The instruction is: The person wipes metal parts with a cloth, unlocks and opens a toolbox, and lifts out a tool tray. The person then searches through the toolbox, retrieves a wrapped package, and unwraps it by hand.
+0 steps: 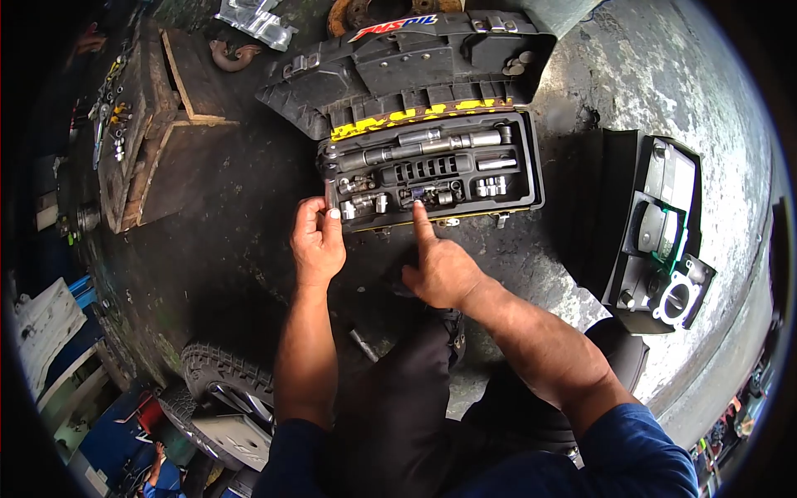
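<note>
An open black tool case (538, 178) lies on the floor in front of me, with sockets and bars in its moulded tray. At its left edge my left hand (319, 249) is closed around a ratchet wrench (330, 184), held upright in the view with its head away from me. My right hand (446, 270) reaches over the near edge, index finger stretched out and the other fingers curled. Its fingertip meets a group of dark small sockets (432, 195) in the middle compartment. Shiny sockets (491, 186) sit to the right, and more sockets (365, 204) to the left.
The case's raised lid (398, 62) stands behind the tray. At left is a wooden box (178, 124) with tools beside it. Black plastic parts and a metal gasket (677, 300) lie at right. A tyre (220, 369) is at lower left, near another person's arm (156, 465).
</note>
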`<state>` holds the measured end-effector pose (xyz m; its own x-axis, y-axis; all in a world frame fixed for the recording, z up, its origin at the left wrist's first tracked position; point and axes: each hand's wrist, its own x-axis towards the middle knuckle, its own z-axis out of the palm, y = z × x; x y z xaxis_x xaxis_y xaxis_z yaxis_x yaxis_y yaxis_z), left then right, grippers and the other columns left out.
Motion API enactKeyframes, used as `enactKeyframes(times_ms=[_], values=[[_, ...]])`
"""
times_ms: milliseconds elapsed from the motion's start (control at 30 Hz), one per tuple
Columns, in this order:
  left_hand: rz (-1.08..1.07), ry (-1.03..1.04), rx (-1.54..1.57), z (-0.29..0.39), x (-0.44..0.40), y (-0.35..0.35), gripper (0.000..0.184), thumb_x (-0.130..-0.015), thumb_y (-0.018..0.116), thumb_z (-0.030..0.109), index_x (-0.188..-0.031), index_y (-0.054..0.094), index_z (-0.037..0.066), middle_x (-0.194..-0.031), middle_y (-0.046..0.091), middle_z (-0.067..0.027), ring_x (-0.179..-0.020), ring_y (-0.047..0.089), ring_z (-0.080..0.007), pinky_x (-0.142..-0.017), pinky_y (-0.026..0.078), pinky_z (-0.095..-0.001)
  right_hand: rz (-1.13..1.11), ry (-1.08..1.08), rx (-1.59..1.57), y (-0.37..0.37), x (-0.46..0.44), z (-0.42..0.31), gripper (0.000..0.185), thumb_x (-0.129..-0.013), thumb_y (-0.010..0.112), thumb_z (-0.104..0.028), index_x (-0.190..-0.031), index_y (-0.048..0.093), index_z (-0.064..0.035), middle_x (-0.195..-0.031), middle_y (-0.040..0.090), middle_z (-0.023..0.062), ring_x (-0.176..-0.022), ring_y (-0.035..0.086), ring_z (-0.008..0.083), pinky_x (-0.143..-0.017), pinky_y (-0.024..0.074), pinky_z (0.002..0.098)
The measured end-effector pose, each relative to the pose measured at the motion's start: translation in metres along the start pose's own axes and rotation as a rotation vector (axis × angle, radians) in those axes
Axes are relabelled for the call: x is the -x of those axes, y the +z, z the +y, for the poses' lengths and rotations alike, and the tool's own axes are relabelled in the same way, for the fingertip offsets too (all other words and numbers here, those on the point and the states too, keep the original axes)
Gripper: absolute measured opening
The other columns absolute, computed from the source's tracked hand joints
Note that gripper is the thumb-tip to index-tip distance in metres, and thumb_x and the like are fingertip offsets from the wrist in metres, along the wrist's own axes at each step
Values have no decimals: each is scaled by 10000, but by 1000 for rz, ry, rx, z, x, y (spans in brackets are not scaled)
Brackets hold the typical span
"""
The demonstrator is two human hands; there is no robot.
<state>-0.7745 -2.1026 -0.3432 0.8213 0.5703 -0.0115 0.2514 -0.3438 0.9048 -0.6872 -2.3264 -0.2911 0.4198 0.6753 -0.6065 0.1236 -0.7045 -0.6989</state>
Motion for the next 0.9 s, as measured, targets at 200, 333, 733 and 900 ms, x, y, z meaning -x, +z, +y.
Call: enactKeyframes(times_ms=[200, 333, 733, 900], values=[[-18, 35, -5, 0, -3, -1, 103, -997, 615, 62, -1088, 597, 18, -905, 616, 4, -726, 533, -58, -668, 460, -239, -117, 36, 122, -2, 3, -16, 1020, -885, 626, -240, -1573, -38, 113, -920, 721, 275, -908, 714, 416, -881, 557, 493], [-56, 66, -32, -2, -3, -2, 116, -1027, 579, 53, -1134, 578, 7, -928, 646, 6, -786, 533, -28, -709, 438, -204, -121, 43, 124, -4, 3, -16, 1022, -887, 628, -240, -1568, -43, 123, -934, 719, 282, -915, 715, 412, -883, 560, 482], [-55, 134, -95, 8, -15, -10, 105, -964, 630, 19, -1060, 604, -11, -985, 602, -67, -773, 593, -115, -693, 507, -269, 51, 108, -40, -8, -1, 11, 1105, -867, 694, -253, -1538, -85, 155, -942, 697, 326, -957, 684, 468, -901, 546, 474], [-69, 246, -237, 18, -15, -10, 106, -953, 634, 12, -1053, 607, -14, -977, 614, -78, -759, 619, -143, -695, 516, -276, 90, 95, -32, -19, -14, 22, 1064, -842, 700, -246, -1541, 12, 167, -961, 697, 338, -987, 680, 471, -913, 544, 473]])
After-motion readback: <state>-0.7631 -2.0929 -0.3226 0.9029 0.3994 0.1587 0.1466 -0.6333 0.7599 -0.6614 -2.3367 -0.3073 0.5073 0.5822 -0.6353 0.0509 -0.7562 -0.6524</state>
